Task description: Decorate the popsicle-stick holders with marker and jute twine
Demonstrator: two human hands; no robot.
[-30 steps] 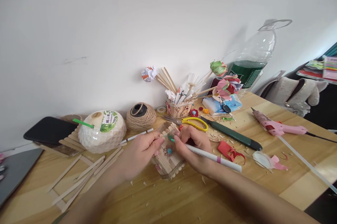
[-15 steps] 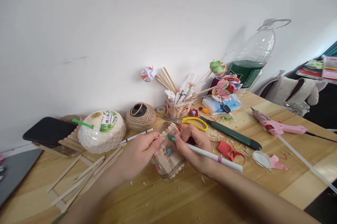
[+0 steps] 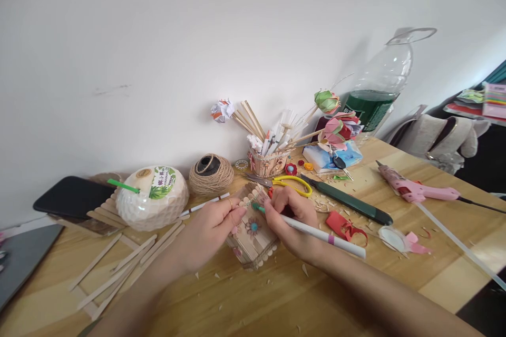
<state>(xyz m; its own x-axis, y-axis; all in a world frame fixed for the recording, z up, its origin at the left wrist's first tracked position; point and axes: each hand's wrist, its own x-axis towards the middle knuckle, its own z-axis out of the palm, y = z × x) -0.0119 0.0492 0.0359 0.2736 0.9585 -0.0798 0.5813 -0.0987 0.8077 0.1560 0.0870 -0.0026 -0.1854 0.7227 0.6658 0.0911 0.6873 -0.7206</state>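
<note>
A small wooden box point(image 3: 247, 244) made of craft sticks, with a scalloped rim and a flower with a blue centre on its side, lies tilted on the table before me. My left hand point(image 3: 215, 229) grips it at its upper left, thumb on the side wall. In my right hand point(image 3: 292, 218) is a white marker point(image 3: 320, 234) with a green tip end and a purple band. Its tip end meets the box near the scalloped rim, above the flower; the exact contact is too small to make out.
Behind the box lie yellow-handled scissors point(image 3: 294, 185) and a green utility knife point(image 3: 351, 202). A pink glue gun point(image 3: 419, 189) rests at the right. Loose craft sticks point(image 3: 118, 268), a coconut point(image 3: 152, 200) with a straw and a twine ball point(image 3: 211, 176) occupy the left. A decorated pen holder point(image 3: 272, 162) stands behind.
Almost nothing differs. The marker and my right hand have shifted very slightly, while my left hand keeps its hold on the box.
</note>
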